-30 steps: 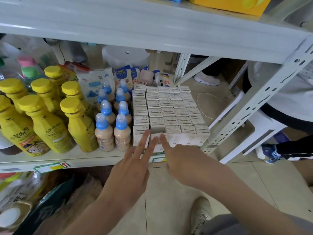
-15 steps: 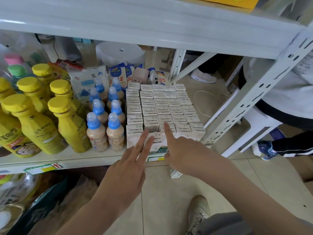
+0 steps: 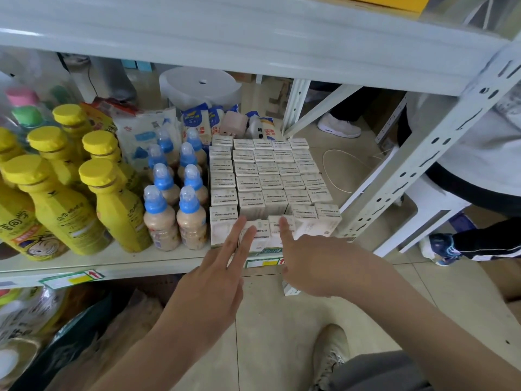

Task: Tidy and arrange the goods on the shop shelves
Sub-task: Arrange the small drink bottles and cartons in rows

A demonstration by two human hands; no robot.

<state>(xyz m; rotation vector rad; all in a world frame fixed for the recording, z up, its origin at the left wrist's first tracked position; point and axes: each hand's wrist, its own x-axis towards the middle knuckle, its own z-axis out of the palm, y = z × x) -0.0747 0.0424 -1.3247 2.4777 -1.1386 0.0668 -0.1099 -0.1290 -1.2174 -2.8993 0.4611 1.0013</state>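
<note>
**Both hands at the front cartons on the shelf lip**

Lowest in the frame, a pale shoe (image 3: pixel 329 351) stands on the tiled floor (image 3: pixel 267 334), which lies open between the two forearms.

The left hand (image 3: pixel 208 280) reaches up from the lower middle. Its fingers (image 3: pixel 239 230) are straight and slightly spread, with the tips against the front cartons. The right hand (image 3: pixel 318 266) comes in from the lower right with its index finger laid straight on a carton top. Its other fingers are hidden beneath the hand, so I cannot tell how they lie. A small loose carton (image 3: pixel 290 289) shows just under that hand; whether it is held or lies on the floor cannot be told.

The two front cartons (image 3: pixel 260 235) stand forward of the block at the shelf (image 3: pixel 112 266) edge, above a price tag (image 3: pixel 263 262).

Behind them the white cartons (image 3: pixel 267 176) form a tight grid at centre frame. Blue-capped bottles (image 3: pixel 174 210) stand just beside its left edge, and yellow bottles (image 3: pixel 93 210) crowd further left. A bare strip of shelf runs in front of these bottles.

The perforated post (image 3: pixel 423 153) slants close by the block's right corner.

Furthest back are pouches (image 3: pixel 197 119) and a white roll (image 3: pixel 200 86), under the upper shelf (image 3: pixel 225 38).
</note>
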